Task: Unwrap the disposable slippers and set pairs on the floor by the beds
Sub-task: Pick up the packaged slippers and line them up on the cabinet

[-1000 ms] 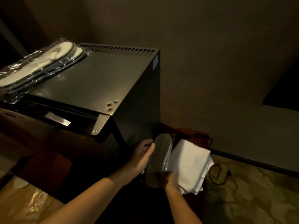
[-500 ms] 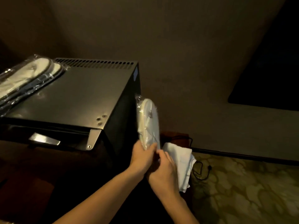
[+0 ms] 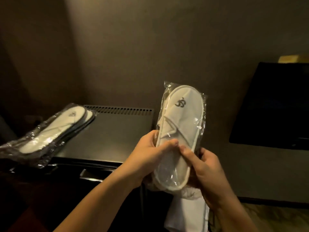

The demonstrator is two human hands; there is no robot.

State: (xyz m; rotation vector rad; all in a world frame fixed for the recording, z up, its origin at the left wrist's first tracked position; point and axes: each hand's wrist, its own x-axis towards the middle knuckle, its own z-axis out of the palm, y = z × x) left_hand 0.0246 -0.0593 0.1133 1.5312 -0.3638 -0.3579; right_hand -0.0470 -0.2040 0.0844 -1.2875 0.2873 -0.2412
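Observation:
A wrapped pack of white slippers (image 3: 181, 118) in clear plastic, with a dark logo on the toe, stands upright in front of me. My left hand (image 3: 150, 156) grips its left edge, thumb across the front of the wrap. My right hand (image 3: 205, 166) holds its right edge and heel, thumb pressed on the plastic next to the left thumb. A second wrapped pack of slippers (image 3: 53, 133) lies flat on the left part of the black mini fridge (image 3: 110, 136).
A white cloth (image 3: 187, 213) hangs below my hands beside the fridge. A dark screen (image 3: 274, 106) stands at the right against the brown wall. Patterned carpet (image 3: 275, 218) shows at the lower right. Dark wooden furniture is under the fridge.
Both hands have lifted the wrapped pack from low beside the fridge up to chest height and turned its logo side toward me. The view has tilted upward.

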